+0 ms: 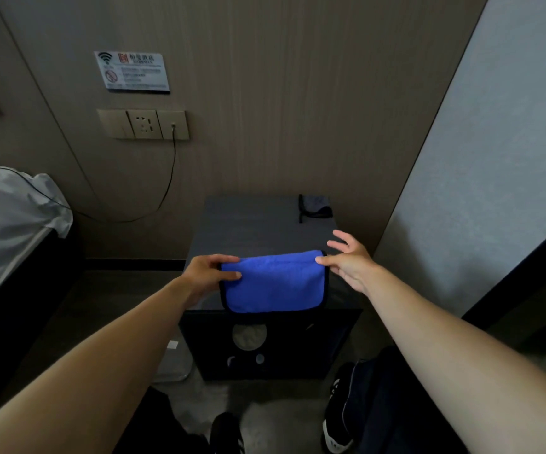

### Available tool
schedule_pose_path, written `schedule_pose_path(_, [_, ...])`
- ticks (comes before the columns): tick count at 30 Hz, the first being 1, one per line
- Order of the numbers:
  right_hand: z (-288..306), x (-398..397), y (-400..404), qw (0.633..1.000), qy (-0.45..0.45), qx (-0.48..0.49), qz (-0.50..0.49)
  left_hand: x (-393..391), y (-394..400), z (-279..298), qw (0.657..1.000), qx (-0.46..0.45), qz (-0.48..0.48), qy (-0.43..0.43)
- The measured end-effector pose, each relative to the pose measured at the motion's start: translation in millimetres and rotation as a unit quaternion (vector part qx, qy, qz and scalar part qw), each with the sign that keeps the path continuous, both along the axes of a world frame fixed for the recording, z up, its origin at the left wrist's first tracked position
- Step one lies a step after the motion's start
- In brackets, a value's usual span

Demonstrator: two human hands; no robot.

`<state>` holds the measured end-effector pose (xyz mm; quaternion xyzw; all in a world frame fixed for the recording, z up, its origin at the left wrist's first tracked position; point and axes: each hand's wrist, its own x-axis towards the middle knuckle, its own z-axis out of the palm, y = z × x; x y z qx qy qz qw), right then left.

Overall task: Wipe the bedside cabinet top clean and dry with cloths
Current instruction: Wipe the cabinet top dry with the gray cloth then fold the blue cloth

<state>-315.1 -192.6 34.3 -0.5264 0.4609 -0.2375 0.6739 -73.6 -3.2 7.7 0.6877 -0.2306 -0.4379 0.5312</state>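
A folded blue cloth [273, 282] with a dark hem hangs over the front part of the dark bedside cabinet top [248, 224]. My left hand [207, 273] pinches its upper left corner between thumb and fingers. My right hand [350, 258] pinches the upper right corner with thumb and forefinger, the other fingers spread. A second, grey cloth [315, 206] lies crumpled at the back right corner of the top.
A bed with white linen [6, 217] stands to the left. A wall socket panel [144, 124] has a black cable [166, 188] drooping toward the bed. A pale wall [494, 158] closes in on the right. My shoes [338, 417] are on the floor below.
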Motion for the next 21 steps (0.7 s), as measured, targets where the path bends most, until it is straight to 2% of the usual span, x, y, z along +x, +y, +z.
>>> schedule_pose_path(3, [2.8,2.4,3.1,0.997,0.038,-0.074,-0.005,0.7,-2.0,-3.4,0.997,0.000,0.030,-0.065])
schedule_pose_path(9, [0.2,5.5,0.6,0.981,0.127,-0.146,0.005,8.1,-4.2,-6.3,0.980,0.019,-0.013,-0.199])
schedule_pose_path(12, [-5.8,8.3,-1.2,0.950,0.220,-0.216,0.050,1.8,-10.5,6.1,0.985,0.002,0.009,-0.170])
schedule_pose_path(15, [-9.1,14.3,4.2,0.930,0.257,-0.246,0.092,-2.5,-17.3,13.7,0.988,-0.030,0.047,-0.143])
schedule_pose_path(18, [-11.2,22.3,8.3,0.882,0.321,-0.299,0.175,-6.7,-20.4,16.7,0.973,-0.061,0.015,-0.224])
schedule_pose_path(21, [-7.0,32.6,18.0,0.857,0.333,-0.295,0.260,-12.2,-24.5,23.2,0.952,-0.081,-0.047,-0.292])
